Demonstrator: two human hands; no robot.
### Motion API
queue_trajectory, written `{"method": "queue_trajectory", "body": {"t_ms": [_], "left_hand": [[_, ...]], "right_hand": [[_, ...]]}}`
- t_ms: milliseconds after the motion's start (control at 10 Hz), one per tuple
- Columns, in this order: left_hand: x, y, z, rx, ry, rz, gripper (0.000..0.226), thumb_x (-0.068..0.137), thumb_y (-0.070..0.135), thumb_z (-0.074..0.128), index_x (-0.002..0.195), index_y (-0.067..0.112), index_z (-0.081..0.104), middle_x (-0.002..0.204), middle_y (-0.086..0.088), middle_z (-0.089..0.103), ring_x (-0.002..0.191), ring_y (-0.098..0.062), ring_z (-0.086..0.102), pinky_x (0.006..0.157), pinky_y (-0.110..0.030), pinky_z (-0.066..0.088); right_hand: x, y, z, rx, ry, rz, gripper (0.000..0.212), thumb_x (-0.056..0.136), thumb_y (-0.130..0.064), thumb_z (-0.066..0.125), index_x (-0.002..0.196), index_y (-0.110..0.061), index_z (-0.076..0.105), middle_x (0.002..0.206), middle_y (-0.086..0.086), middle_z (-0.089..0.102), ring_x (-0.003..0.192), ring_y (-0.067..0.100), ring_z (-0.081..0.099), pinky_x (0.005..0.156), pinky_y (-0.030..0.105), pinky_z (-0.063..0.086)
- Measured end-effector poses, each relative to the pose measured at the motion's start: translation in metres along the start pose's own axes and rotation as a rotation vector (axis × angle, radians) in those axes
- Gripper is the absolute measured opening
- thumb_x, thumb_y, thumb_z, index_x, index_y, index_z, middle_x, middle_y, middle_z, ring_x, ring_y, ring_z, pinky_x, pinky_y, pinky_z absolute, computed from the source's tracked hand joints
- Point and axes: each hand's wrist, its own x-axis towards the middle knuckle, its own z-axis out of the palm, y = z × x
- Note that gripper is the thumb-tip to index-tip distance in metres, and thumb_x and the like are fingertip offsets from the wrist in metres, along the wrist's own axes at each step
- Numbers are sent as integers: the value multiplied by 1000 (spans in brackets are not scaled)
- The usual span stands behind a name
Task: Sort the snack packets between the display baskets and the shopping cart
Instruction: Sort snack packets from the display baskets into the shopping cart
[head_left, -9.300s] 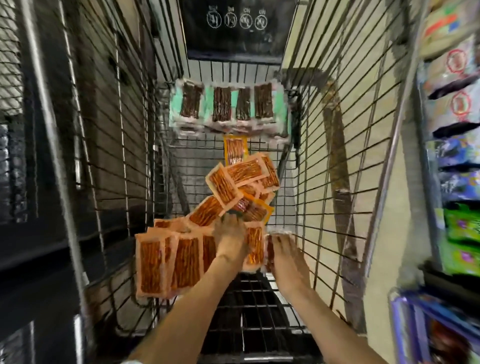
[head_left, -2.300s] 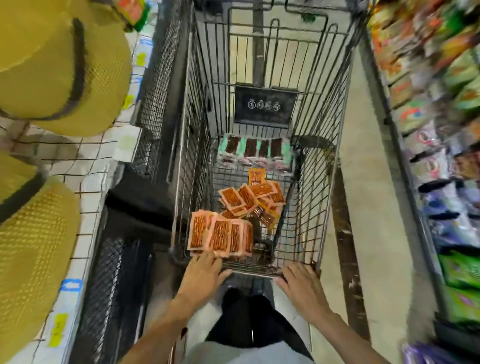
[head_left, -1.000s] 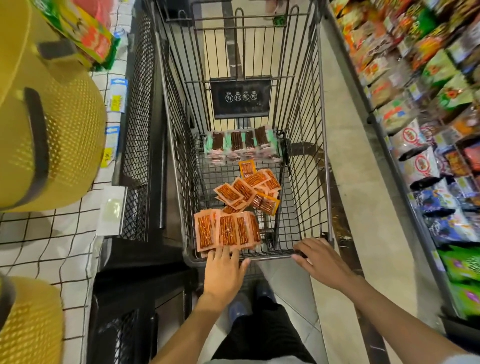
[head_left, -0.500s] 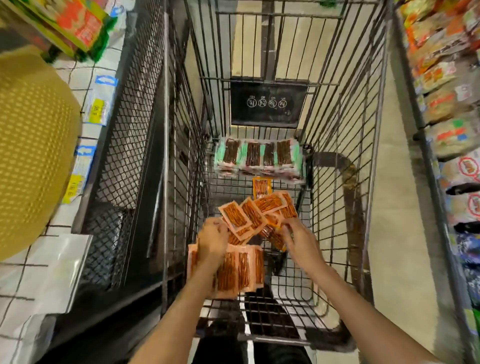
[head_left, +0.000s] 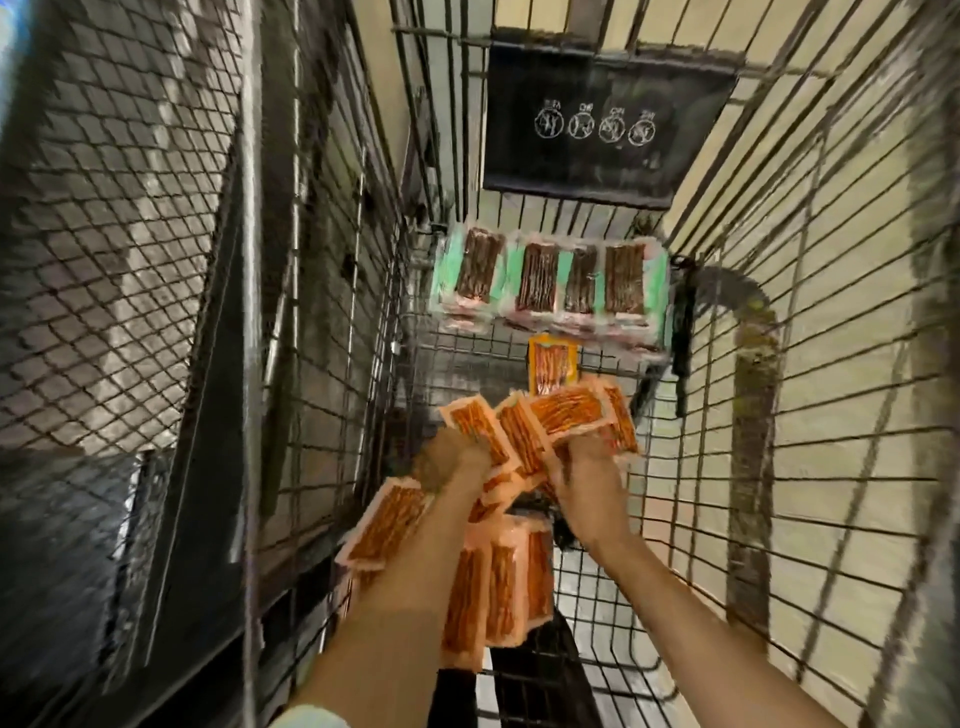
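Orange snack packets (head_left: 563, 415) fan loosely from both grips, left hand (head_left: 449, 465) and right hand (head_left: 589, 478) each clamped on a bunch, low centre of frame inside the shopping cart (head_left: 810, 332). Slick, overlapping packets could slide out and drop. 0.5 s earlier both hands were only reaching the pile.

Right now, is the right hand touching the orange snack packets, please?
Touching. In the head view the right hand grips the fanned orange snack packets from below.
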Motion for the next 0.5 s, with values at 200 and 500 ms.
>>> {"method": "queue_trajectory", "body": {"t_ms": [200,500], "left_hand": [[-11,1,-6,-222,-71,-14,15,92,25,62,94,10,64,107,-9,69,83,-19,64,60,-24,46],[-17,-5,-38,-601,-200,77,31,83,9,70,110,17,58,107,-4,69,96,-21,69,88,-47,55]], "right_hand": [[10,-4,12,-61,-42,34,21,92,-14,54,110,-4,58,113,15,55,105,31,52,88,38,43],[5,-15,-18,520,192,211,14,95,-1,48,83,-6,52,77,-4,56,70,7,56,56,6,39]]}}
